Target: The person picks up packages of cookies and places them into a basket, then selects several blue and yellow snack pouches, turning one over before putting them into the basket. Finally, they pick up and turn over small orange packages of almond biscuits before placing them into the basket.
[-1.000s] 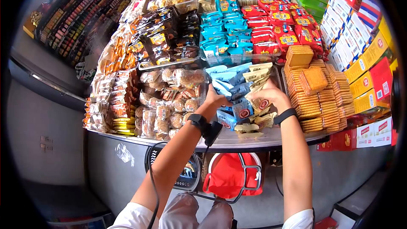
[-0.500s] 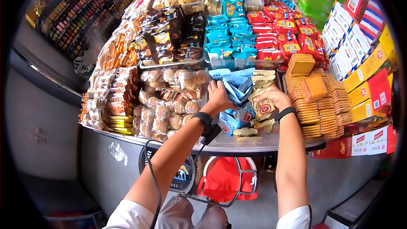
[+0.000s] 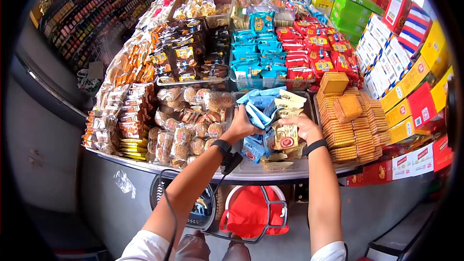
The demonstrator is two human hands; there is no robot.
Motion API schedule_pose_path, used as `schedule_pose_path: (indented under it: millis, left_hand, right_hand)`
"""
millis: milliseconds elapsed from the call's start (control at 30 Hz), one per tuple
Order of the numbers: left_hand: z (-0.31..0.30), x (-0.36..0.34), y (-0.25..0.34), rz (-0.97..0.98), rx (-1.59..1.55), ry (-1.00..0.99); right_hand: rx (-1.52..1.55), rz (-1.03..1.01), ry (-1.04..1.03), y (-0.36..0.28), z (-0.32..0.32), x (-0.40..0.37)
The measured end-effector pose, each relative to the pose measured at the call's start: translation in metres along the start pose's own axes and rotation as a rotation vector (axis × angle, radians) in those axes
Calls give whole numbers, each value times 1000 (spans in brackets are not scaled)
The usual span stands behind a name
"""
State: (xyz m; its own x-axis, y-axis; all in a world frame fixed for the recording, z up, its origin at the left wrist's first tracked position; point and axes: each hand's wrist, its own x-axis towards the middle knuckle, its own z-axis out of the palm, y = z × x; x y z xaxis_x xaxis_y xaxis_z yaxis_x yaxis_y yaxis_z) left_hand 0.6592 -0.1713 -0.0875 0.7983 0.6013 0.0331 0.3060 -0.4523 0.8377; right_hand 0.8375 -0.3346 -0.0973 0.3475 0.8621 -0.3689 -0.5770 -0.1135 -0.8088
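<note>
My left hand (image 3: 243, 124) is closed around the left side of a row of light blue snack packets (image 3: 258, 108) in a clear plastic tray (image 3: 309, 116). Its fingertips are partly hidden by the packets. Against their right side, my right hand (image 3: 305, 128) grips a cream snack packet (image 3: 286, 136) printed with a brown-red round picture, its fingers along the upper edge. More cream packets (image 3: 289, 101) stand behind it in the same row. Black bands circle both wrists, and a small dark device with a cable hangs at the left one.
Wrapped sesame-topped buns (image 3: 183, 137) lie left of the tray, stacked biscuits (image 3: 345, 125) right of it. Behind are trays of teal packets (image 3: 258, 53), red packets (image 3: 319, 43) and dark brown packets (image 3: 186, 53). A red stool (image 3: 251, 212) stands below the table edge.
The view has shifted, so the table sits slightly lower and further left. Both hands stay at the packets; the right fingers now lie straighter along the top of the cream packet.
</note>
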Motion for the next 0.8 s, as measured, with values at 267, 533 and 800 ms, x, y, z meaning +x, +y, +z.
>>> schedule_pose_path:
  millis: [267, 533, 800]
  left_hand:
    - [-21, -29, 31, 155, -109, 23]
    - [-68, -82, 103, 212, -100, 121]
    - [-170, -254, 93, 108, -275, 91]
  right_hand:
    - [-106, -20, 33, -26, 34, -31]
    - [-144, -129, -79, -81, 93, -96]
    - [-295, 39, -119, -37, 253, -195]
